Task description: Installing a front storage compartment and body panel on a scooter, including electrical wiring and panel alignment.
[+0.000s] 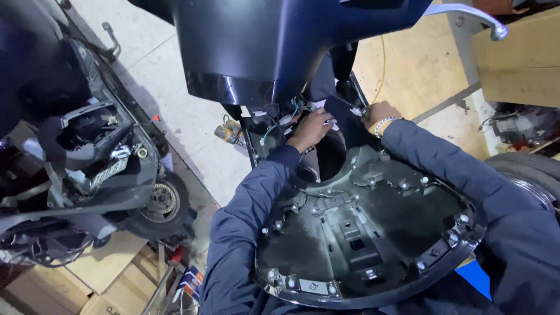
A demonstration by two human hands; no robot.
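Both my arms, in dark blue sleeves, reach forward over the bare black floorboard frame (373,233) of a scooter. My left hand (312,128) is closed on a small white connector among the wires (286,119) under the black front panel (274,46). My right hand (379,114), a beaded bracelet on its wrist, pinches a small part at the edge of a black box-shaped piece (344,119) just behind the round opening (329,154). What exactly the right fingers hold is hidden.
A second dark scooter (76,157), partly stripped, stands at the left with its wheel (163,201) near my left elbow. A brake lever (472,14) sticks out at the top right. Cardboard (111,268) lies on the floor at the lower left, a tyre (525,169) at the right.
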